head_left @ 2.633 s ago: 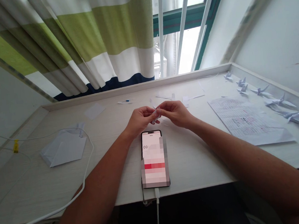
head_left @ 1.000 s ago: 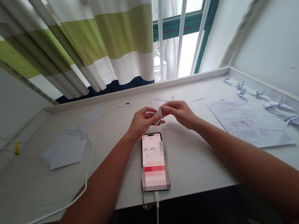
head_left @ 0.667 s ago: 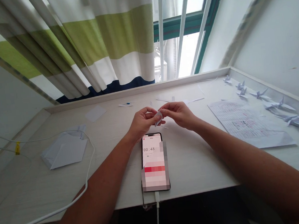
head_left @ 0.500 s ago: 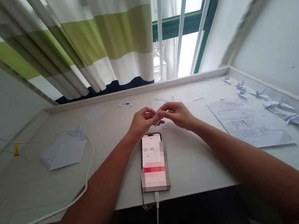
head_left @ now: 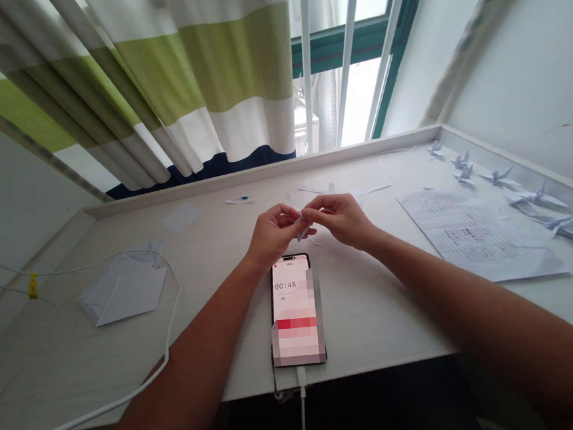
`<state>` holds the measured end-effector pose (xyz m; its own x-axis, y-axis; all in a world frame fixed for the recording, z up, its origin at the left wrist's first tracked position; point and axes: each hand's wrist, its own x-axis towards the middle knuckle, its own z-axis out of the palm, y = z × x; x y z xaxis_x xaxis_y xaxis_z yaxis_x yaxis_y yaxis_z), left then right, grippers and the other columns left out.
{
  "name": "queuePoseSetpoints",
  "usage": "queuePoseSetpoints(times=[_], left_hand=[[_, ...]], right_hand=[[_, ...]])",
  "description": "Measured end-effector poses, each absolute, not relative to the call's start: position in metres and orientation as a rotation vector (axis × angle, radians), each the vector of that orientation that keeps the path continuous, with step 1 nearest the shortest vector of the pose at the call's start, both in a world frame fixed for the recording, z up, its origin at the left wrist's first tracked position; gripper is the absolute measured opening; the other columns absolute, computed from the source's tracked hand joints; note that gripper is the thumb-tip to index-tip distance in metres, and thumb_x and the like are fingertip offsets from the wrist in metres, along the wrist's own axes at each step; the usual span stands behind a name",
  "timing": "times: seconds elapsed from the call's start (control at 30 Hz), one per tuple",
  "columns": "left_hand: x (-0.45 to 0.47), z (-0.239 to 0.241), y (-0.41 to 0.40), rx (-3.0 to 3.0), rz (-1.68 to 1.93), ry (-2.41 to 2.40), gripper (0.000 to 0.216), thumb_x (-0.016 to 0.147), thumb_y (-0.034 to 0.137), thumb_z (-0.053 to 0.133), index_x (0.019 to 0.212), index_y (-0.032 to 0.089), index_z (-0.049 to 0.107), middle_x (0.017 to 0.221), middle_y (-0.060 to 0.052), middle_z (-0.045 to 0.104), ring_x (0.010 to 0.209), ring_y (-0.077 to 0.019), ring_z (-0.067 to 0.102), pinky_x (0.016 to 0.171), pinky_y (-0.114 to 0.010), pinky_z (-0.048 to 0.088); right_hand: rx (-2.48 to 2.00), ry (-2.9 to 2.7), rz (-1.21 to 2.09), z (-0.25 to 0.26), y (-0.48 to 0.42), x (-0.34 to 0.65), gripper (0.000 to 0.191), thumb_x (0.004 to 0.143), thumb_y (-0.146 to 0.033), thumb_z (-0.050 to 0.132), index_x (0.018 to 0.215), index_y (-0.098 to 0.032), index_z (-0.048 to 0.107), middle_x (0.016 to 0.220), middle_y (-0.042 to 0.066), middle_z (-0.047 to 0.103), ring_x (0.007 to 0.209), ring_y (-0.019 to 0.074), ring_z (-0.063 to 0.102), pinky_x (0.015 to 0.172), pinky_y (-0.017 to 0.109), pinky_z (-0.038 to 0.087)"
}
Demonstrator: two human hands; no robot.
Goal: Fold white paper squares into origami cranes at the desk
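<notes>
A small piece of folded white paper (head_left: 304, 229) is pinched between my two hands above the desk, just beyond the phone. My left hand (head_left: 277, 232) grips it from the left with thumb and fingers closed. From the right, my right hand (head_left: 339, 218) pinches its upper part, fingertips touching or nearly touching those of the left. Most of the folded paper is hidden behind the fingers. Directly below the hands lies a phone (head_left: 295, 311) showing a running time of 00:48, with a white cable (head_left: 303, 394) plugged into its lower end.
Several folded paper cranes (head_left: 500, 176) line the desk's right edge beside a written sheet (head_left: 463, 236). White paper (head_left: 132, 289) lies at left, near a looping white cord (head_left: 174, 332) that passes over my left forearm. Paper strips (head_left: 374, 189) lie behind my hands. A curtain (head_left: 238, 65) hangs beyond.
Both hands stay almost in place with the folded paper between them. My right fingertips have shifted slightly on the paper, and the whole view has moved a little.
</notes>
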<state>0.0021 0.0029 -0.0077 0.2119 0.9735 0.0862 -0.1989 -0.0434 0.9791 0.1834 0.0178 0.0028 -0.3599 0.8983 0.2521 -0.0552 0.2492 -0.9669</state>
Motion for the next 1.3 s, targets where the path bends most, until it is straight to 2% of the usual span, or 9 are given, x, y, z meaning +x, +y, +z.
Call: queuePoseSetpoints(times=[0.3,0.57,0.87,1.1,1.2,1.3], left_hand=[[0.0011,-0.0056,0.0014,1.18,1.139,0.892,0.051,0.065,0.044,0.097,0.086,0.015,0.061,0.076,-0.005,0.079,0.073,-0.0246,0.079,0.077,-0.043,0.065],[0.001,-0.0015,0.0014,1.153,1.172,0.901,0.051,0.065,0.042,0.098,0.085,0.015,0.06,0.076,-0.005,0.079,0.072,-0.0243,0.08,0.072,-0.037,0.063],[0.0032,-0.0029,-0.001,1.207,1.173,0.881,0.05,0.066,0.042,0.097,0.087,0.015,0.06,0.076,-0.004,0.079,0.074,-0.0248,0.08,0.072,-0.036,0.063],[0.0034,0.0015,-0.0021,1.197,1.11,0.828,0.05,0.068,0.039,0.096,0.094,0.015,0.062,0.08,-0.006,0.081,0.078,-0.0251,0.081,0.075,-0.038,0.063],[0.0038,0.0017,-0.0024,1.188,1.121,0.841,0.052,0.066,0.039,0.097,0.095,0.015,0.062,0.078,-0.005,0.081,0.076,-0.0254,0.081,0.075,-0.038,0.062],[0.0034,0.0004,-0.0023,1.175,1.124,0.858,0.053,0.066,0.038,0.098,0.096,0.015,0.061,0.076,-0.006,0.08,0.074,-0.0263,0.081,0.074,-0.037,0.062]], right_hand=[[-0.801,-1.63,1.226,0.0018,0.0208,0.1857,0.029,0.085,-0.046,0.081,0.087,-0.017,0.079,0.082,0.006,0.078,0.075,0.0204,0.074,0.07,0.036,0.061],[-0.81,-1.617,1.185,0.0016,0.0219,0.1853,0.031,0.083,-0.048,0.083,0.092,-0.018,0.079,0.089,0.006,0.079,0.083,0.0213,0.074,0.078,0.038,0.062],[-0.793,-1.65,1.112,0.0059,0.0197,0.1871,0.029,0.088,-0.045,0.077,0.085,-0.017,0.077,0.081,0.004,0.076,0.074,0.0163,0.07,0.07,0.032,0.059],[-0.724,-1.454,1.312,0.0031,0.021,0.1852,0.026,0.084,-0.043,0.082,0.082,-0.018,0.073,0.076,0.002,0.073,0.069,0.0147,0.067,0.068,0.032,0.057],[-0.736,-1.386,1.352,0.0015,0.0225,0.182,0.032,0.085,-0.047,0.081,0.077,-0.018,0.07,0.074,0.001,0.071,0.067,0.0137,0.066,0.072,0.033,0.059],[-0.788,-1.371,1.341,0.0016,0.0238,0.182,0.042,0.089,-0.058,0.074,0.078,-0.018,0.072,0.076,0.003,0.073,0.07,0.0154,0.068,0.075,0.035,0.061]])
